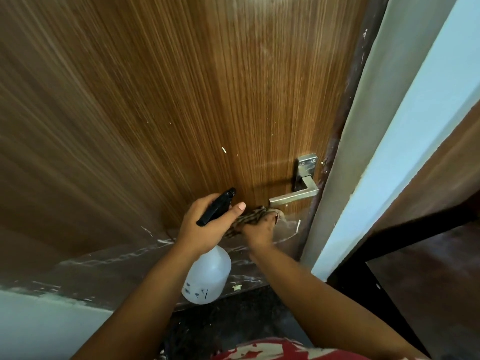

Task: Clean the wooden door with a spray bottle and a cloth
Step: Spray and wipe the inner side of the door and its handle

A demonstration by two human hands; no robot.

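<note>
The wooden door (pixel 161 105) fills most of the view, brown with vertical grain and small white paint flecks. My left hand (pixel 205 227) grips a spray bottle (pixel 207 279) by its black trigger head; the translucent white body hangs below my wrist. My right hand (pixel 259 229) holds a bunched checked cloth (pixel 253 216) against the door, just below the tip of the metal lever handle (pixel 293 196). Part of the cloth is hidden behind my left hand.
The dark door frame (pixel 335 152) and a pale wall edge (pixel 389 141) run down the right side. A darker, paint-smeared band (pixel 109 266) crosses the door's lower part. A dark floor (pixel 233 320) lies below, and a second brown panel (pixel 441 255) stands at far right.
</note>
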